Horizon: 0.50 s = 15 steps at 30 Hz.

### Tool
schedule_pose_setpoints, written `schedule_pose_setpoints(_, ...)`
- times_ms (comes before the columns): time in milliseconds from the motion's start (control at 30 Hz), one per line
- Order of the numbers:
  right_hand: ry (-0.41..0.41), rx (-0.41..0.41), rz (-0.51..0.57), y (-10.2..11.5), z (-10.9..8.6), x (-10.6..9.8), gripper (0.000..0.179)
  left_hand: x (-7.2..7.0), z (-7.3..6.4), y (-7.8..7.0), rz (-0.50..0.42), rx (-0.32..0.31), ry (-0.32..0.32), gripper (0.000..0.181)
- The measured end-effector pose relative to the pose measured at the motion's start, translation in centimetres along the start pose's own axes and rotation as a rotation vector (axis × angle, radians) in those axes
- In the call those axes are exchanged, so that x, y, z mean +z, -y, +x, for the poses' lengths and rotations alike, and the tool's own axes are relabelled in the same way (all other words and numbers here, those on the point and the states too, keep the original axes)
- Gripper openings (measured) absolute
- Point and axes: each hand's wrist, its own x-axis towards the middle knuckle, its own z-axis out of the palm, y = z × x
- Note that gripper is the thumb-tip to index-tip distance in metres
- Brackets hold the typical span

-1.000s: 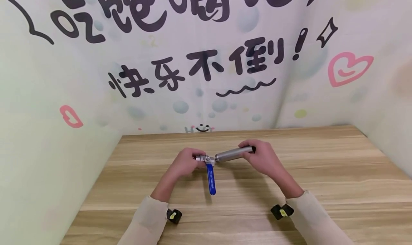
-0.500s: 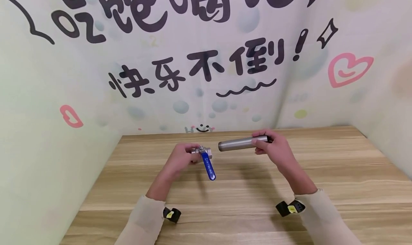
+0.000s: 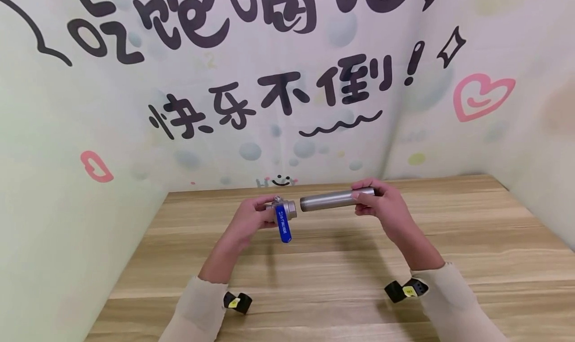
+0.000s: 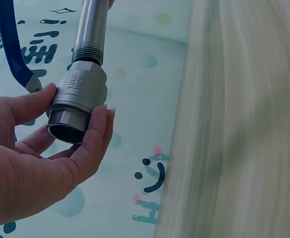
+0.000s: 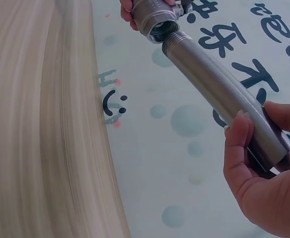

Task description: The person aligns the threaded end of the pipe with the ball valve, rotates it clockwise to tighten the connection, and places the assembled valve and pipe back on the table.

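My left hand (image 3: 246, 222) grips a steel ball valve (image 4: 78, 89) by its body, thumb on one side and fingers round the other. The valve's blue lever handle (image 3: 283, 224) hangs down toward me in the head view. In my right hand (image 3: 386, 204) a grey metal pipe (image 3: 330, 200) is held near its far right end, between thumb and fingers. The pipe's threaded end (image 5: 175, 43) faces the valve's internally threaded opening (image 5: 162, 31). A small gap separates the two in the head view. Both are raised above the table.
A wood-grain table (image 3: 314, 292) lies below the hands. Behind it rises a pale printed cloth (image 3: 251, 172) with black lettering, and pale side walls stand left and right. Each wrist carries a small black camera mount (image 3: 240, 302).
The pipe end came away from the valve between the first two frames, as the right hand moved right and up. Since then the gap has narrowed and the valve's handle has turned.
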Motion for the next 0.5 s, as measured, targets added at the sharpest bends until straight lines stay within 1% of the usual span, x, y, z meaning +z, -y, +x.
schedule_pose_setpoints(267, 0.011, -0.006, 0.116, 0.17, -0.06, -0.25, 0.012, -0.45, -0.11, -0.42, -0.082, 0.0, 0.02, 0.041)
schedule_pose_setpoints(400, 0.023, -0.007, 0.163, 0.21, -0.14, -0.24, 0.006, -0.51, -0.2, -0.57, -0.081, 0.01, 0.035, 0.041)
schedule_pose_setpoints(500, 0.044, -0.003, 0.224, 0.15, -0.13, -0.24, 0.006, -0.38, -0.37, -0.77, -0.084, 0.027, 0.048, 0.041)
